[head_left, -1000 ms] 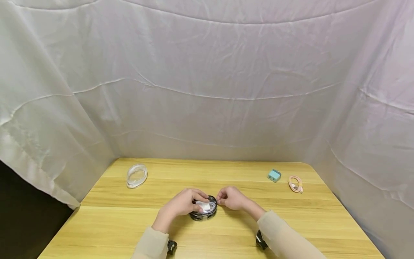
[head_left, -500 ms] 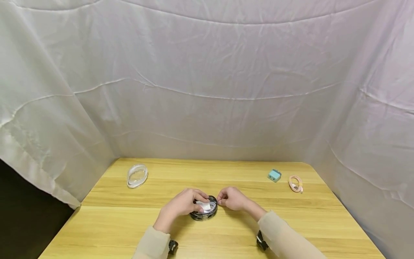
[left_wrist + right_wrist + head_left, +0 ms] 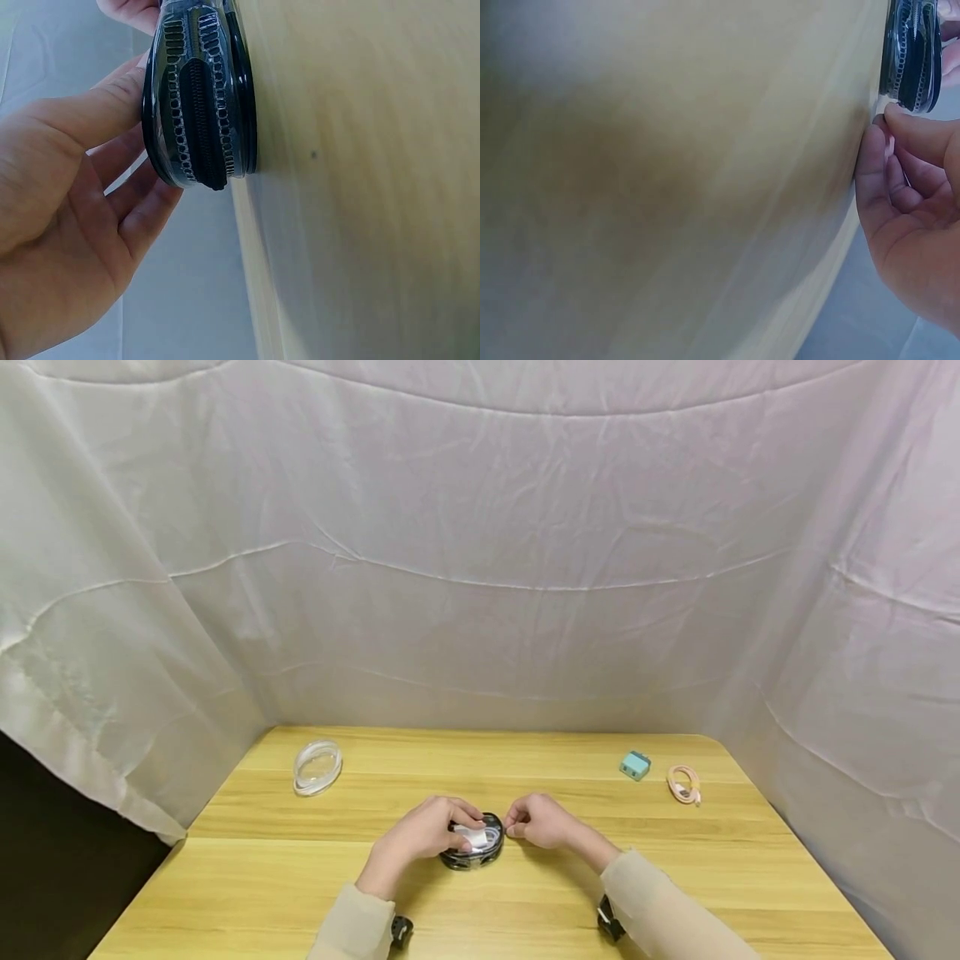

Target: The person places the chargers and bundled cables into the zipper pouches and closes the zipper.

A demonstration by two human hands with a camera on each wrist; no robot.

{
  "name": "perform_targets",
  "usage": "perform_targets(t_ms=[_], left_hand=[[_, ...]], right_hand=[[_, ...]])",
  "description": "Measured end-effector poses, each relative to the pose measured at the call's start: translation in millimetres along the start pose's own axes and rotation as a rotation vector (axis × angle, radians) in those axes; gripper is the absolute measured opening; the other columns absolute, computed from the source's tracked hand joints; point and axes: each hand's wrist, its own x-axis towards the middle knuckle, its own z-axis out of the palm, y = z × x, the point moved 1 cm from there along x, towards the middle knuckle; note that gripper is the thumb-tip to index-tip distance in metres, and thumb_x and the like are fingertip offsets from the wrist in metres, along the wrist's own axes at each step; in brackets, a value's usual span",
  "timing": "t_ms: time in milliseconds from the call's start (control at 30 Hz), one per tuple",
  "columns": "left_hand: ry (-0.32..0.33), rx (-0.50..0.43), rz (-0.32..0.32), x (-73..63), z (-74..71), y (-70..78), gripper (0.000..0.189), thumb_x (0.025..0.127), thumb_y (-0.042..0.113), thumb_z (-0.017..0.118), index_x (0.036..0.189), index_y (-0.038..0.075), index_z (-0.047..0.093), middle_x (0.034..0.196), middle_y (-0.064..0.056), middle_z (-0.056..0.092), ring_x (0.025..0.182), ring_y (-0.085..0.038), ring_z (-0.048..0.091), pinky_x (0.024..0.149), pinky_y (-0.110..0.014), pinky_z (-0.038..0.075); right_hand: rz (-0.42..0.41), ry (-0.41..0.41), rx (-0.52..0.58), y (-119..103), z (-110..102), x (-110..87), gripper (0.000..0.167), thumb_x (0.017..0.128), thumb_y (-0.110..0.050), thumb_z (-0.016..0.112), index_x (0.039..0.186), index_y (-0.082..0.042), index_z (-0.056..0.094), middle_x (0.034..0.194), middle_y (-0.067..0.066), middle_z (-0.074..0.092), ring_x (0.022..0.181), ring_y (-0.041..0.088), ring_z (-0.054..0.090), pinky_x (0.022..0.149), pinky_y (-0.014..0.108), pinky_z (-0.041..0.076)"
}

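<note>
A small rounded zip case (image 3: 491, 841), clear with black edging, lies on the wooden table in the head view. A coiled cable and a white label show through its top. My left hand (image 3: 423, 833) grips the case from its left side, thumb and fingers on its top and edge. In the left wrist view the black zipper (image 3: 202, 112) runs along the case's side, apparently closed there. At the case's right end my right hand (image 3: 543, 821) pinches with thumb and forefinger, close against the edge. Its fingertips (image 3: 892, 112) hide what they pinch, perhaps the zipper pull.
A clear coiled white cable (image 3: 317, 768) lies at the table's back left. Toward the back right are a light blue charger plug (image 3: 635, 766) and a coiled pink cable (image 3: 683, 785). Pale curtains (image 3: 480, 635) enclose the table (image 3: 300, 893) at the back and sides.
</note>
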Motion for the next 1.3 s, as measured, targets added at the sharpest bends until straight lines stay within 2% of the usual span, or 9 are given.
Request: perform_targets(t_ms=[433,667,933,1300], left_hand=[[0.006,0.018,-0.010,-0.4,-2.3,6.6,0.031,0.082,0.010,0.086,0.113,0.010,0.081,0.125,0.000,0.074,0.123,-0.025,0.065,0.107,-0.043,0.052],[0.011,0.032,-0.014,-1.9,-2.2,10.7,0.030,0.083,0.010,0.086,0.112,0.009,0.081,0.125,-0.001,0.074,0.122,-0.026,0.066,0.106,-0.043,0.053],[0.016,0.035,-0.018,-2.1,0.4,9.9,0.030,0.082,0.011,0.087,0.111,0.010,0.082,0.124,0.001,0.074,0.122,-0.025,0.066,0.106,-0.044,0.053],[0.019,0.042,-0.029,-2.6,0.8,9.5,0.030,0.082,0.011,0.086,0.112,0.011,0.082,0.124,0.001,0.074,0.123,-0.027,0.066,0.107,-0.047,0.052]], right_hand=[[-0.017,-0.010,0.011,-3.6,-3.2,-5.4,0.005,0.092,-0.002,0.073,0.087,-0.003,0.073,0.080,0.000,0.070,0.073,0.009,0.057,0.067,0.026,0.050],[-0.019,-0.015,0.017,-0.3,-1.2,-7.9,0.004,0.093,-0.003,0.073,0.088,-0.004,0.073,0.079,-0.003,0.069,0.072,0.005,0.056,0.067,0.024,0.050],[-0.014,-0.011,0.005,-0.7,1.6,-11.1,0.007,0.093,-0.004,0.074,0.087,-0.008,0.073,0.080,-0.003,0.069,0.074,0.010,0.057,0.068,0.026,0.049],[-0.021,-0.027,0.035,-6.4,2.7,-17.6,0.007,0.093,-0.004,0.074,0.087,-0.006,0.073,0.077,-0.005,0.067,0.067,0.007,0.056,0.060,0.023,0.049]])
